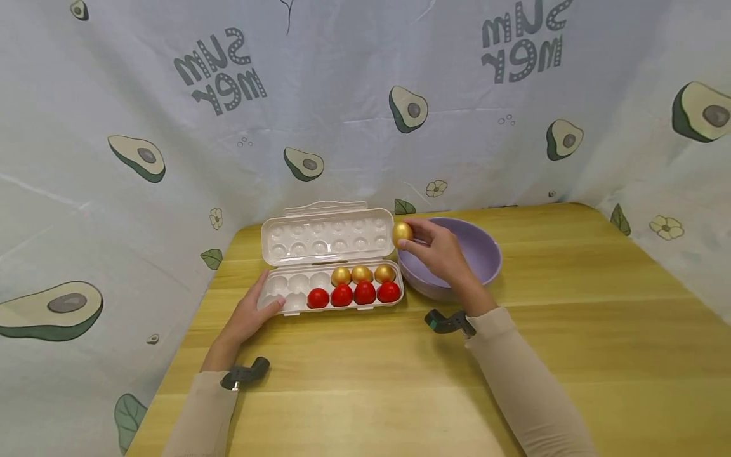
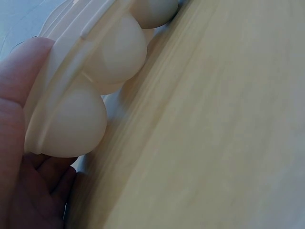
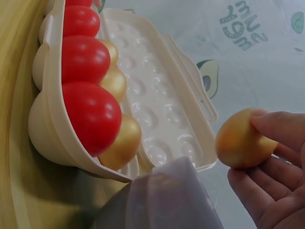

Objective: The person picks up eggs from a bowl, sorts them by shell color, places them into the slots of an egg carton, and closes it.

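A gold egg (image 1: 402,234) is pinched between the thumb and fingers of my right hand (image 1: 436,251), raised over the left rim of a purple bowl (image 1: 476,244). An open plastic egg carton (image 1: 297,312) lies left of the bowl, its lid (image 1: 328,235) folded back. Several red eggs (image 1: 364,292) fill the right part of its front row, with three gold eggs (image 1: 362,274) behind them. My left hand (image 1: 249,315) grips the carton's left end. Its thumb lies over the front edge, and in the left wrist view its fingers (image 2: 55,179) come round below the rounded cups (image 2: 71,119).
The wooden table (image 1: 354,381) carries the carton and the bowl near its back edge. Behind it hangs a pale cloth (image 1: 342,120) printed with avocados and lettering. A dark wrist camera (image 1: 445,322) sticks out from each sleeve.
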The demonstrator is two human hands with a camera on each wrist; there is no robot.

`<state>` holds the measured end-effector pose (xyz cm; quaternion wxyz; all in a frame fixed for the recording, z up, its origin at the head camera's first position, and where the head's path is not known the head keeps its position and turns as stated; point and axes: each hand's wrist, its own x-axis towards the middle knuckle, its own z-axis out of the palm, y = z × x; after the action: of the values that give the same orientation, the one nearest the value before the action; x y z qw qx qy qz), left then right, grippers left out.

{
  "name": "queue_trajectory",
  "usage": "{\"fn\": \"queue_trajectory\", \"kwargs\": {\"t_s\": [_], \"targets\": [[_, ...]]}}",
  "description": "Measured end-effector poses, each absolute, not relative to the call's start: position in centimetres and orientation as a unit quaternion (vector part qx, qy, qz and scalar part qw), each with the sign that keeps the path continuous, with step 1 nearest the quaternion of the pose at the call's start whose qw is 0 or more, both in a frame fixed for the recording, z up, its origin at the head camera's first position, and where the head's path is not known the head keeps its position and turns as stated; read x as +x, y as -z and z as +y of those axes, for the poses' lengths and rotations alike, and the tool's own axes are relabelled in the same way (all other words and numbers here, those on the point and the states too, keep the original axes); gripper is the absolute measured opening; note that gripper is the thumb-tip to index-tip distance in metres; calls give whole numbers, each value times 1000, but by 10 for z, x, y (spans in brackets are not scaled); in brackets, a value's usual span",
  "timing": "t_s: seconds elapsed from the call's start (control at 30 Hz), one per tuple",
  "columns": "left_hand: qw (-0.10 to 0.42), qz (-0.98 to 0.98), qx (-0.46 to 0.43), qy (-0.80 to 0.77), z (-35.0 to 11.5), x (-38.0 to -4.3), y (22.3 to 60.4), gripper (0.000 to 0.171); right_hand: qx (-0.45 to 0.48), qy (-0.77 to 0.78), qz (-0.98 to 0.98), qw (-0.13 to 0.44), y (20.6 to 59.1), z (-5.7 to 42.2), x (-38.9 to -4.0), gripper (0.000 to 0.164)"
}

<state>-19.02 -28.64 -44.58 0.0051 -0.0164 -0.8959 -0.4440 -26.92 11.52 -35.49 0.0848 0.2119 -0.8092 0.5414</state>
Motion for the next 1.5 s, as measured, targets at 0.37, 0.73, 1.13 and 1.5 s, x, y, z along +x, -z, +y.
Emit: {"fn": "queue_trajectory", "kwargs": {"t_s": [0.37, 0.73, 1.13, 1.5], "targets": [[1, -895, -16, 447, -285, -193, 450, 88, 223, -552, -799, 84, 361, 97, -267, 47], [-3, -894, -6, 448, -285, -192, 447, 89, 215, -592, -774, 64, 366, 72, -266, 45], [5, -895, -13, 446, -285, -191, 446, 89, 226, -609, -755, 83, 364, 50, -268, 42], [0, -896, -5, 444, -286, -191, 446, 89, 232, -617, -748, 77, 367, 32, -266, 42]]}}
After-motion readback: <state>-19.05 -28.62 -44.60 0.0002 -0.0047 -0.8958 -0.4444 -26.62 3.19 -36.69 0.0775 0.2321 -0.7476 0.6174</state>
